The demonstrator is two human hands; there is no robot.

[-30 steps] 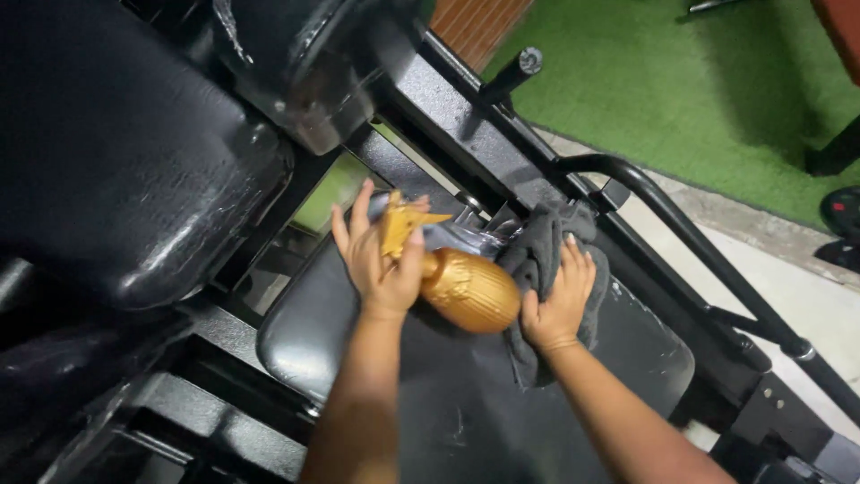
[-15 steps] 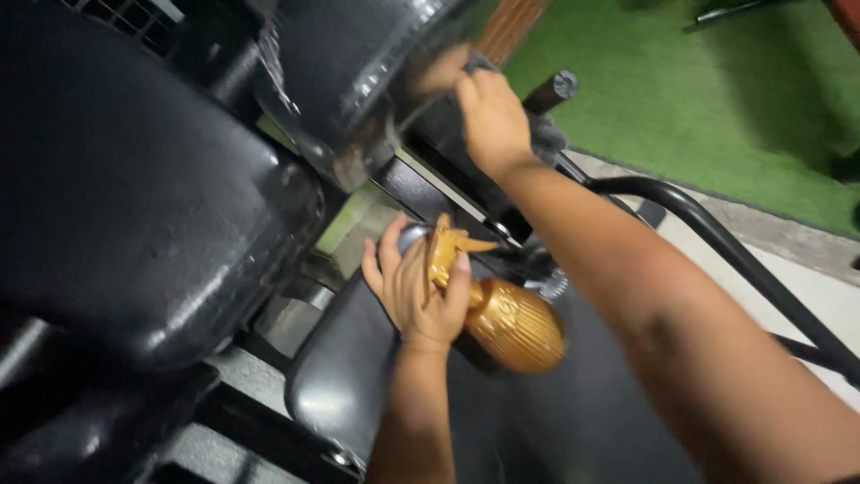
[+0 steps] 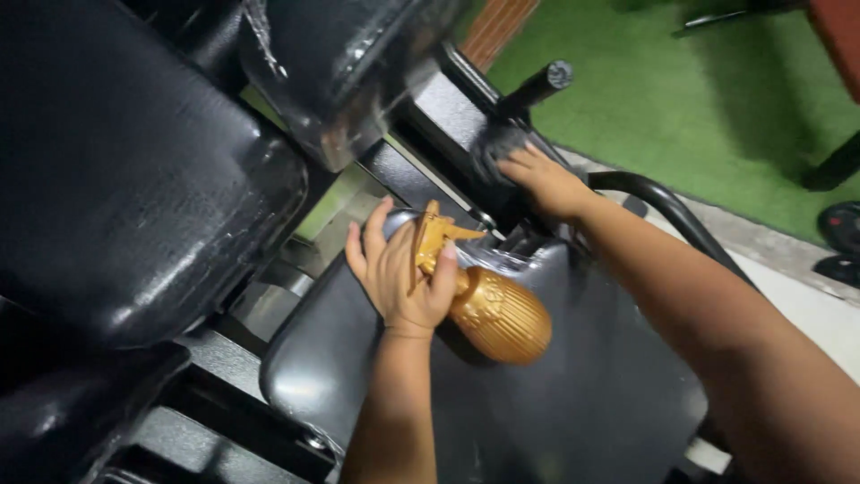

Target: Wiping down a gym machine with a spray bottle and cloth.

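**Wiping the frame, bottle held aside**

The left hand (image 3: 403, 278) grips the neck of a gold spray bottle (image 3: 491, 309), fingers partly spread, thumb by the trigger; the bottle hangs tilted over the black seat pad (image 3: 573, 394). The right hand (image 3: 542, 179) presses a dark cloth (image 3: 497, 148) flat against the black frame (image 3: 448, 112), just below a short peg (image 3: 537, 85). Whether its fingers pinch the cloth, I cannot tell. To wipe well, keep the palm flat, follow the frame's edges, and hold the nozzle away from the cloth hand.
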